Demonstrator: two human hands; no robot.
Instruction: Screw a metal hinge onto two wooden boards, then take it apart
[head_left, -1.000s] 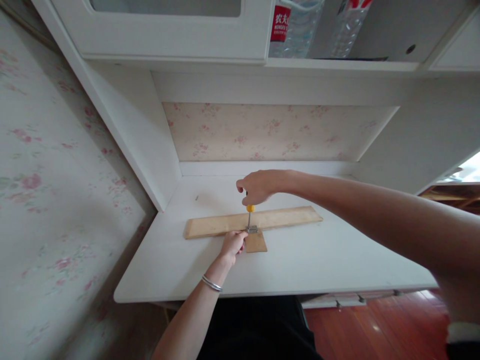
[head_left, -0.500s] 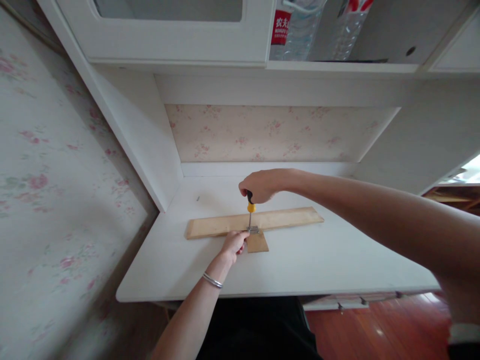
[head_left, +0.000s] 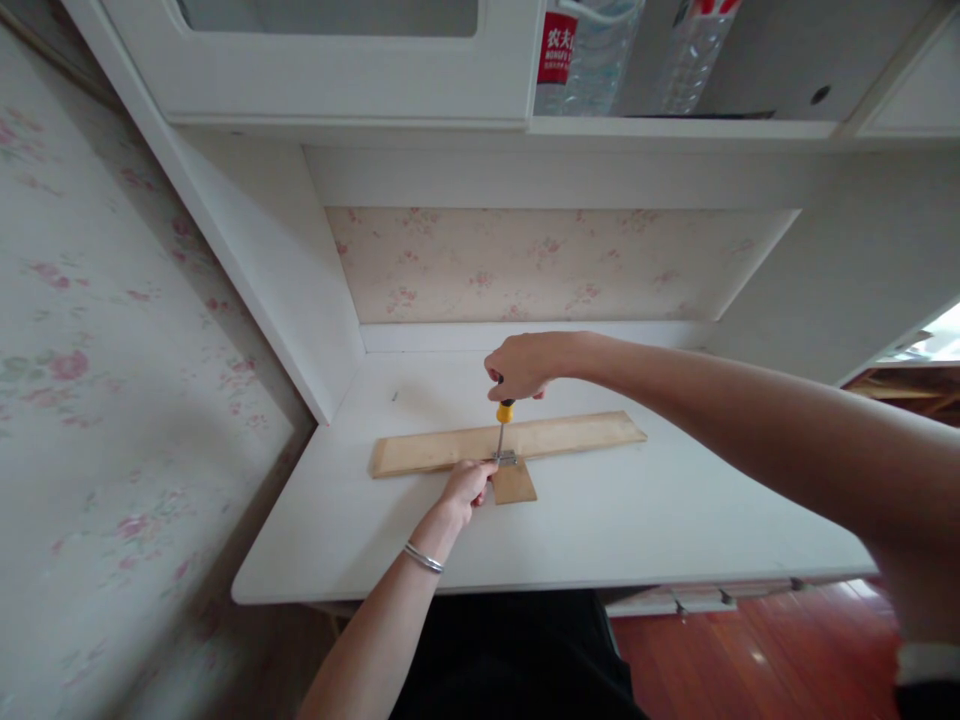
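A long wooden board lies across the white desk, with a small wooden piece butted against its near edge. A small metal hinge bridges the two. My right hand is closed round the black-and-yellow handle of a screwdriver that stands upright with its tip on the hinge. My left hand, a silver bracelet on its wrist, has its fingers curled and pressed against the hinge and the small piece from the left.
The desk sits in a white alcove with floral wallpaper behind and a white side panel on the left. Water bottles stand on the shelf above. A tiny dark speck lies at the back left. Red wooden floor shows at the lower right.
My right hand has shifted slightly right and up on the screwdriver handle, showing more of the yellow collar. The boards, the hinge and my left hand stay put.
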